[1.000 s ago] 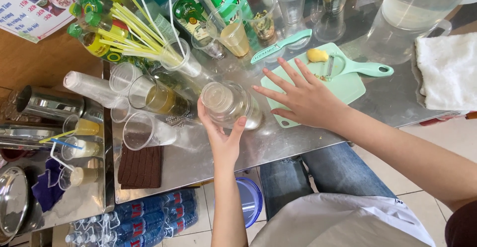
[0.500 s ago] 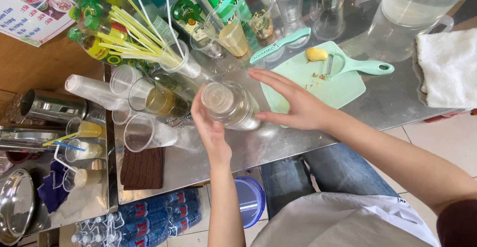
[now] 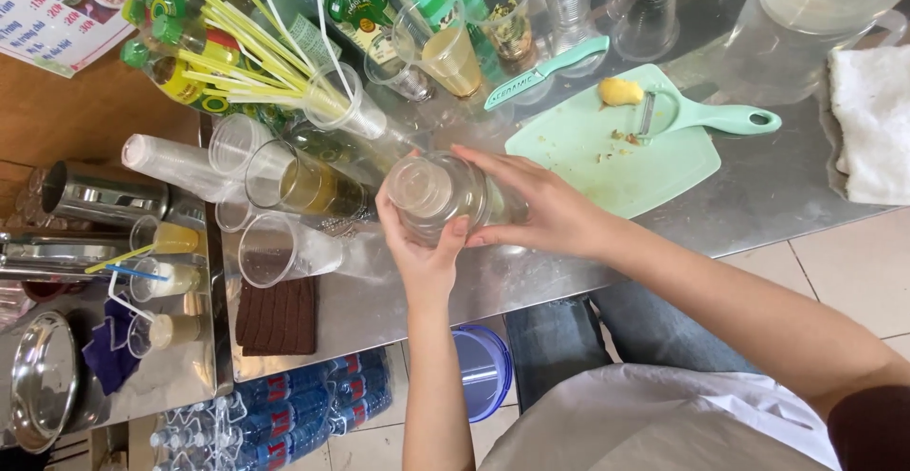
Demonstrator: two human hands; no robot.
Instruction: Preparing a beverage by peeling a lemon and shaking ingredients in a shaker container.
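A clear plastic cup with a domed lid (image 3: 427,193) sits at the middle of the steel counter (image 3: 758,196), holding pale liquid. My left hand (image 3: 420,255) cups its near side from below, thumb and fingers up along the wall. My right hand (image 3: 540,210) wraps the cup's right side, fingers reaching over the top. Just right of it lies a mint green cutting board (image 3: 616,153) with a peeler (image 3: 706,117), a yellow peeled piece (image 3: 619,91) and a green-handled knife (image 3: 545,71).
Clear cups (image 3: 284,182), some with yellow drink, crowd the left beside a holder of yellow straws (image 3: 275,49). A brown mat (image 3: 277,316) lies at the near edge, a white cloth (image 3: 867,125) at far right, bottled water packs (image 3: 284,414) and a blue bucket (image 3: 483,371) below.
My right hand came off the cutting board and closed onto the lidded cup's right side. My left hand stayed under the cup.
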